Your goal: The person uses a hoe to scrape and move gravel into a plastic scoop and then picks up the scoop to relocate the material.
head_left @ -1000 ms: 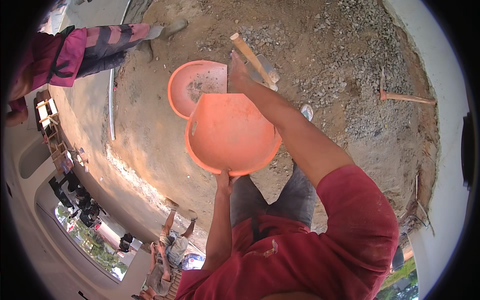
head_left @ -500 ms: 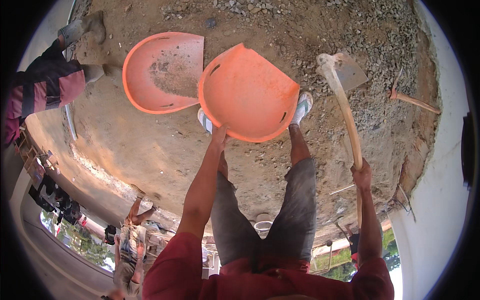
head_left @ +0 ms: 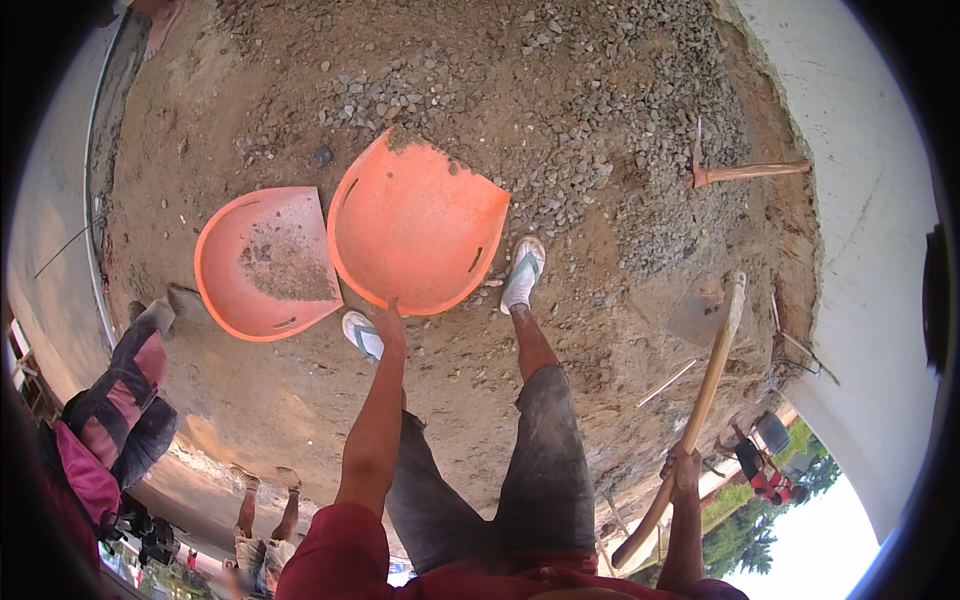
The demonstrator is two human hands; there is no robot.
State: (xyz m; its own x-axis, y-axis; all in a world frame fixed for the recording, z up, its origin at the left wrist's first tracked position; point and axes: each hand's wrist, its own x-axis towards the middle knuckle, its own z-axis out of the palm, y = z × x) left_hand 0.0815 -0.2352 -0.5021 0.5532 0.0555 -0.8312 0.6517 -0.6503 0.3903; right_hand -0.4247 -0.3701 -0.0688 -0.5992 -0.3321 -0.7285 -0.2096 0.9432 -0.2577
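My left hand [head_left: 390, 325] is closed on the near rim of a shallow orange plastic pan [head_left: 418, 225], rounded with one straight edge and slots in its sides. A little dirt shows along its straight edge, which is turned away from me. A second orange pan [head_left: 225, 270], holding some dirt and gravel, lies just left of it. Over at the right, my right hand [head_left: 683, 470] is wrapped round the wooden handle of a hoe [head_left: 715, 370]. The hoe's blade looks blurred, near the ground to the right of my feet.
Loose gravel [head_left: 560, 160] covers the dirt ahead and to the right. A pickaxe [head_left: 750, 174] lies by the right wall [head_left: 860, 220]. A thin rod [head_left: 667, 383] is on the ground near the hoe. Another person [head_left: 120, 410] stands close at the left, with more people farther off.
The hoe has swung back toward me, its head lower and nearer. The held pan's straight edge now shows dirt. My view has shifted, and the person at the left appears nearer my side.
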